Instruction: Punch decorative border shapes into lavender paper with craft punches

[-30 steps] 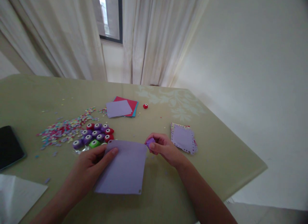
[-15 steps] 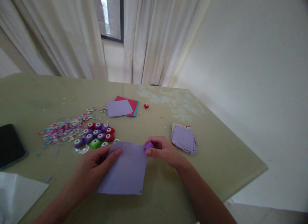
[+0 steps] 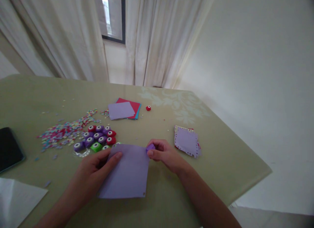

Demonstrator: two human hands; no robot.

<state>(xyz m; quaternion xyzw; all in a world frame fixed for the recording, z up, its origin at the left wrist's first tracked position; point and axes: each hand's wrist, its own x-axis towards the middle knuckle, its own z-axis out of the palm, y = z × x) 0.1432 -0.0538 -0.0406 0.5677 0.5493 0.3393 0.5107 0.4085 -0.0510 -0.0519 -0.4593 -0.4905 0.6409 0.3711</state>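
Note:
A lilac paper sheet point(image 3: 127, 174) lies on the olive table point(image 3: 220, 156) in front of me. My left hand point(image 3: 94, 171) holds its upper left corner, thumb on top of the sheet and fingers underneath. My right hand point(image 3: 164, 153) pinches a small purple paper punch point(image 3: 150, 147) against the sheet's upper right corner. Just beyond my left hand sits a cluster of several small purple, red and green punches point(image 3: 96, 138).
Punched paper bits point(image 3: 63, 130) are scattered to the left. A stack of lilac, red and blue sheets point(image 3: 124, 109) and a lone red punch point(image 3: 148, 107) lie farther back. Edge-punched sheets point(image 3: 187, 140) sit at right. A black phone point(image 3: 8, 149) and white paper point(image 3: 17, 198) are at left.
My right hand has brought the purple punch slightly left onto the sheet's upper right corner. My left hand has kept its hold on the sheet.

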